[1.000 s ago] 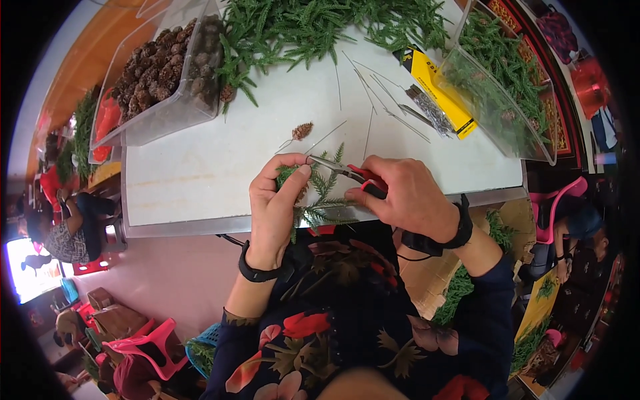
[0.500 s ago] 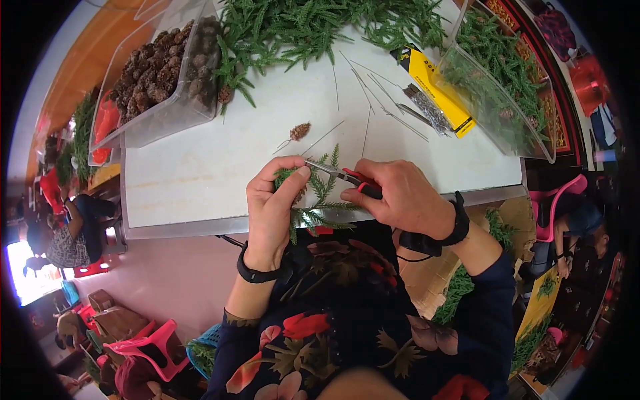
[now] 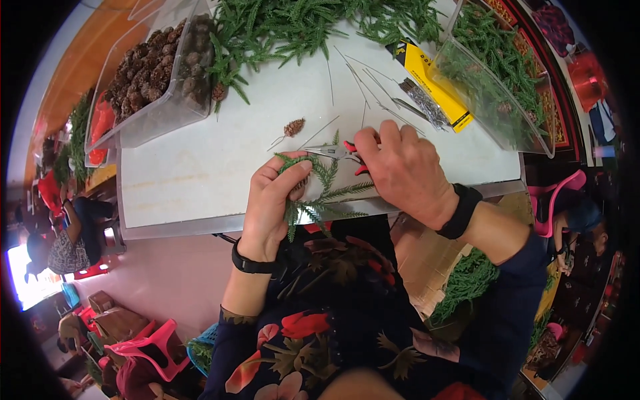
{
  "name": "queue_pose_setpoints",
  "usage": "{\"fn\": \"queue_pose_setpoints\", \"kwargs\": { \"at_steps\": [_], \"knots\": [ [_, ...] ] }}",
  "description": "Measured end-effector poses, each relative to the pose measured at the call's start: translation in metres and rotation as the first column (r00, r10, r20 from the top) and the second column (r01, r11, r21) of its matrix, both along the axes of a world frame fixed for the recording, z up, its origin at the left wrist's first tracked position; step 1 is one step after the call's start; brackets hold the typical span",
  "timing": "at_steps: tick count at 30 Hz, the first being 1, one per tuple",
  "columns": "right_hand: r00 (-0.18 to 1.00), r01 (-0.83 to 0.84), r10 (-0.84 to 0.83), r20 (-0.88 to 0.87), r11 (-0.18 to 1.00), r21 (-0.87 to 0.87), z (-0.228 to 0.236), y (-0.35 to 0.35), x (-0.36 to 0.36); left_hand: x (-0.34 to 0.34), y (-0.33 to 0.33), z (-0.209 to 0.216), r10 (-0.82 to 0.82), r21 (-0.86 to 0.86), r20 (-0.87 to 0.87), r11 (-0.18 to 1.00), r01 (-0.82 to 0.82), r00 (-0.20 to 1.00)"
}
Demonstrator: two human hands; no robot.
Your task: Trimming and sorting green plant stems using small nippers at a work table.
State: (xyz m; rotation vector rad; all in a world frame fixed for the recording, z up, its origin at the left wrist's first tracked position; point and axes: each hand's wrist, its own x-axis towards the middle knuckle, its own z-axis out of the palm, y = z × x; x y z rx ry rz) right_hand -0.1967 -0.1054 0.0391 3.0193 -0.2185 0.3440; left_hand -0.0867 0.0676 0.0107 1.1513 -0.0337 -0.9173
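Between the thumb and fingers of my left hand [image 3: 272,195] is a green artificial pine sprig [image 3: 325,180], its branches fanning out to the right over the table edge. A brown pinecone [image 3: 298,189] shows partly beneath my left thumb. My right hand [image 3: 408,175] is closed around red-and-black handled pliers [image 3: 333,152]. The pliers' metal nose points left, its tip by my left fingertips at the top of the sprig; whether it grips a wire there I cannot make out. Just beyond lies a loose small pinecone [image 3: 294,127] with a wire tail.
A clear bin of pinecones [image 3: 143,77] stands at the far left, and a clear bin of greenery [image 3: 497,73] at the right. Green sprigs [image 3: 287,30] pile up at the back. Loose wires [image 3: 360,77] lie beside a yellow package [image 3: 437,87]. Other people sit at both sides.
My right hand has turned over, its back now upward, and the forearm has swung outward. The pliers have rotated with it, their nose staying near my left fingertips.
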Motion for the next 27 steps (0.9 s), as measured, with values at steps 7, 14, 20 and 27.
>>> {"fn": "queue_pose_setpoints", "kwargs": {
  "at_steps": [7,14,20,27],
  "knots": [
    [0.994,-0.002,0.081,0.08,0.713,-0.701,0.021,-0.002,0.013,-0.001,-0.011,-0.006,0.032,-0.029,0.023,0.999,-0.032,0.999],
    [0.99,-0.021,0.084,-0.113,0.882,0.471,0.033,-0.016,-0.005,-0.007,-0.007,-0.001,0.117,-0.018,0.263,0.993,-0.117,0.958],
    [0.934,0.132,0.165,-0.318,0.666,0.734,0.035,-0.019,0.001,-0.011,-0.004,0.0,0.114,0.025,0.496,0.989,-0.145,0.861],
    [0.843,0.263,0.259,-0.472,0.568,0.78,0.034,-0.023,0.007,-0.013,-0.002,0.004,0.082,0.056,0.534,0.99,-0.132,0.842]
  ]
}}
